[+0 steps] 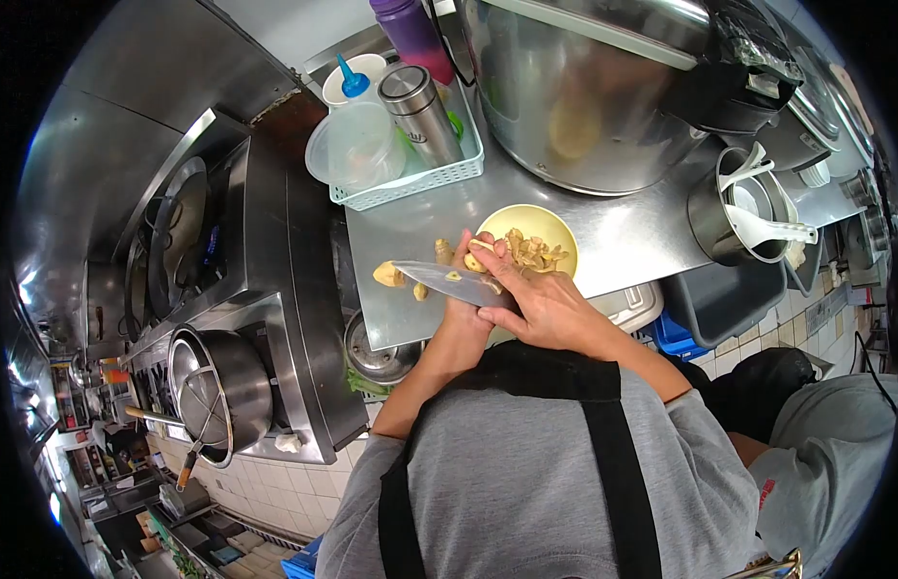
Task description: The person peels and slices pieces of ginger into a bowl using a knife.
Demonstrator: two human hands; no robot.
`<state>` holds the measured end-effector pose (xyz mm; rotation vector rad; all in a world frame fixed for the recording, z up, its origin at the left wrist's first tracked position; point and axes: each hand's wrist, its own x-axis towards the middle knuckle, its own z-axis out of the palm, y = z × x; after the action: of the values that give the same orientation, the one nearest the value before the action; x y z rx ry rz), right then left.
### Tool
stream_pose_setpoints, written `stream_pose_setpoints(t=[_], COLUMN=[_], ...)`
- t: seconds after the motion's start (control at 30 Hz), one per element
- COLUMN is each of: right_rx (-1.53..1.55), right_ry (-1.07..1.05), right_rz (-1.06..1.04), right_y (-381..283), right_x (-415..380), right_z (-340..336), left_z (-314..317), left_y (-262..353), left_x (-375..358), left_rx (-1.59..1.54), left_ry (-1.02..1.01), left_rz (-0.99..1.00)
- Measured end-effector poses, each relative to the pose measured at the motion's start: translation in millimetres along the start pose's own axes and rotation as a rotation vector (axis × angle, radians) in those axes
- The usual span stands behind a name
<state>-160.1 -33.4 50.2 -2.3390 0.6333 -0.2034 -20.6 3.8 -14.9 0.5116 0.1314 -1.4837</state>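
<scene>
My right hand (pixel 545 307) is closed on a knife (pixel 447 280), whose broad blade points left over the steel table. Partly behind the blade, my left hand (pixel 465 317) grips a piece of ginger (pixel 476 257) with its fingertips. Fingers of my right hand reach close to that piece too. A yellow bowl (pixel 557 218) stands just beyond my hands with several ginger pieces (pixel 531 253) in it. On the table left of my hands lie a pale ginger piece (pixel 388 275) and a browner one (pixel 443 251). The knife's handle is hidden in my hand.
A pale basket (pixel 418 185) holds a steel flask (pixel 420 114) and plastic containers. Behind the bowl stands a large steel cooker (pixel 584 106). To the right are a pot with ladles (pixel 721 217) and a grey bin (pixel 724 299). Another person's grey shirt (pixel 830 463) is close at right.
</scene>
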Motion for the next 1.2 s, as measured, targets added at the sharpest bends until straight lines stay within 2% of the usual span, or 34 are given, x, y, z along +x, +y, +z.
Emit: stream_pose_setpoints(t=[0.1,0.27,0.37,0.47,0.5,0.53,0.57,0.63,0.7,0.8,0.87,0.93,0.97,1.07,1.2], right_rx=[-0.073,-0.086,-0.051,-0.047,-0.052,0.091,0.235,0.620,0.643,0.515,0.435,0.433,0.446,0.418,0.420], right_ry=[0.178,0.224,0.249,0.282,0.299,0.276,0.251,0.259,0.206,0.146,0.141,0.037,0.001,-0.026,-0.005], right_rz=[-0.149,-0.156,-0.145,-0.133,-0.130,-0.056,0.018,0.082,0.030,-0.054,-0.135,-0.093,-0.062,-0.033,-0.056], right_y=[8.2,9.3,6.9,13.7,16.4,20.1,23.9,22.7,24.8,26.5,21.0,12.6,6.3,2.8,4.2], right_x=[3.3,4.6,7.2,14.6,18.1,20.4,21.9,20.0,14.9,7.3,3.9,-0.1,-1.9,-1.0,-2.2], right_z=[9.6,8.4,5.4,6.9,5.6,0.6,-7.1,-18.0,-19.4,-9.7,0.6,0.6,-0.7,0.9,-0.3], left_z=[-0.2,12.7,13.9,-9.0,-3.6,2.5,4.4,1.2,10.3,24.6,21.1,11.7,1.2,4.3,-0.2], left_y=[-0.5,-5.8,-5.3,-10.5,-13.9,-16.1,-14.1,-3.9,2.4,3.3,5.5,9.3,10.7,7.6,9.8], left_x=[-2.1,-8.4,-11.8,-4.5,-6.4,-8.7,-6.6,-3.7,-6.2,-9.2,-7.6,-5.2,2.7,-0.2,-2.6], left_rx=[0.001,0.084,0.126,0.253,0.314,0.376,0.311,0.167,0.060,0.044,0.002,-0.037,-0.083,-0.061,0.032], left_ry=[0.049,0.178,0.178,0.048,0.112,0.176,0.179,0.085,0.054,0.181,0.047,-0.085,-0.250,-0.231,-0.057], left_rz=[0.016,0.054,0.036,0.064,0.062,0.060,0.013,-0.058,-0.075,0.010,-0.001,-0.014,-0.049,0.009,0.018])
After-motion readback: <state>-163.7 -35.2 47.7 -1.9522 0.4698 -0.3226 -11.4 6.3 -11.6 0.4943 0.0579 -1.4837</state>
